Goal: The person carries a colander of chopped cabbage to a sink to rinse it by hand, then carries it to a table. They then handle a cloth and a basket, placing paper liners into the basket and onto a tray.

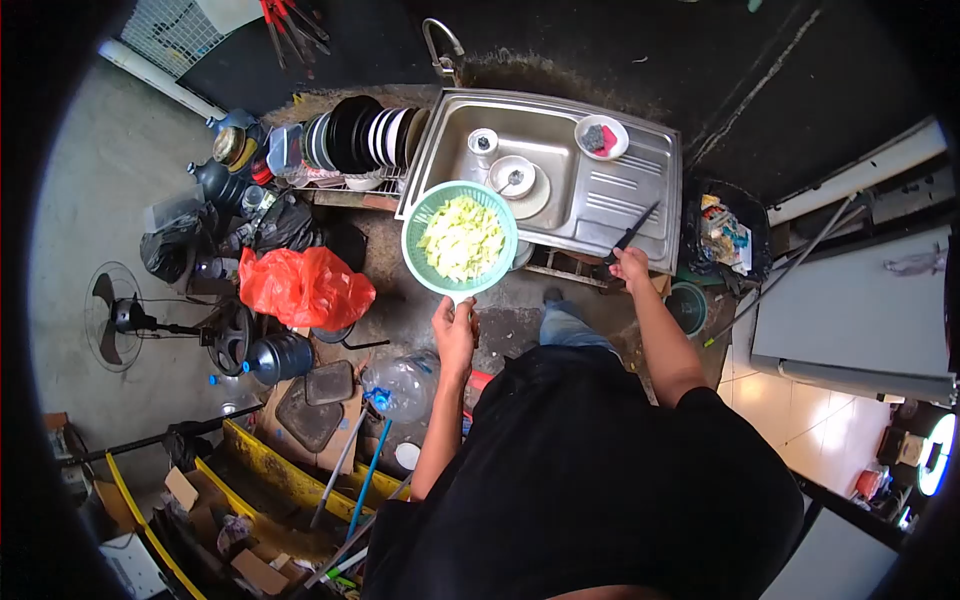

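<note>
My left hand [456, 335] is closed on the handle of a light green strainer basket [411, 232], which holds chopped pale green vegetables [462, 240]. The basket hangs over the front left corner of the steel sink [545, 130]. My right hand [630, 268] is wrapped round the handle of a black knife [637, 226], its blade pointing up and right over the drainboard. Inside the sink are a cup [482, 143] and a white bowl [513, 177] on a plate. A white bowl [601, 138] with a grey and a pink scrubber stands on the drainboard.
A rack of plates [352, 135] stands left of the sink beneath a faucet [443, 48]. Nearby are a red plastic bag [305, 288], a water jug [281, 357] and a fan [126, 315]. A trash bin [726, 237] and green bucket [687, 307] are at the right.
</note>
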`<state>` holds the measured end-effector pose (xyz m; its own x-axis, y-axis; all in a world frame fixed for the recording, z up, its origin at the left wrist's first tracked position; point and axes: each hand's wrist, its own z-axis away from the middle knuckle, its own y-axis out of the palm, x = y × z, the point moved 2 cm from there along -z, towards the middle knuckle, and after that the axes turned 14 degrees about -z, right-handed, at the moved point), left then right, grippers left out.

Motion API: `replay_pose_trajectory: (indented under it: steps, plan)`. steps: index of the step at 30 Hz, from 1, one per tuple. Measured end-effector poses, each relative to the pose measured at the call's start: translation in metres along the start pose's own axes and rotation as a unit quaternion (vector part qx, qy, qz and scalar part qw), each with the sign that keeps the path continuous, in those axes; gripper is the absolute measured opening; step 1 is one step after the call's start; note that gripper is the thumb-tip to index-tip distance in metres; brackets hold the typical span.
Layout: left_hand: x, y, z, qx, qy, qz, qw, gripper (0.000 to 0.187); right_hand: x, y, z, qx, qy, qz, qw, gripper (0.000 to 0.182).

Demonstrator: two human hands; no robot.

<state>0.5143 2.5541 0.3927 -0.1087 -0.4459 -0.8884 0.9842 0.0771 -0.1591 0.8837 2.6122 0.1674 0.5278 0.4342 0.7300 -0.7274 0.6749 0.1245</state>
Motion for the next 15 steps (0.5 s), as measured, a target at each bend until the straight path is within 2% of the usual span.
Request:
replay_pose_trajectory:
  steps: [3, 7, 9, 11, 13, 14, 15]
  plan:
    - [-0.015, 0.012, -0.045, 0.007, 0.002, 0.008, 1.0, 0.011, 0.008, 0.007, -0.036, -0.058, -0.018, 0.089, 0.994, 0.014]
    - [-0.038, 0.034, -0.097, 0.002, -0.028, 0.024, 0.999, 0.01, 0.002, 0.012, -0.056, -0.116, -0.012, 0.1, 0.988, 0.017]
    - [-0.043, 0.041, -0.12, 0.003, -0.04, 0.024, 0.999, 0.016, 0.006, 0.014, -0.048, -0.182, -0.051, 0.102, 0.977, 0.019]
    - [-0.048, 0.042, -0.139, 0.019, -0.038, 0.029, 0.999, 0.014, 0.0, 0.018, -0.047, -0.282, -0.157, 0.26, 0.91, 0.023]
    - [-0.056, 0.047, -0.161, 0.041, -0.054, 0.06, 0.996, 0.014, -0.001, 0.052, -0.028, -0.161, -0.223, 0.155, 0.949, 0.023]
    - [-0.061, 0.051, -0.173, 0.058, -0.059, 0.044, 0.996, 0.017, 0.02, 0.091, -0.003, -0.039, -0.143, 0.122, 0.981, 0.023]
    - [-0.064, 0.054, -0.185, 0.078, -0.066, 0.027, 0.994, 0.02, 0.046, 0.135, 0.035, 0.083, -0.059, 0.084, 0.991, 0.025]
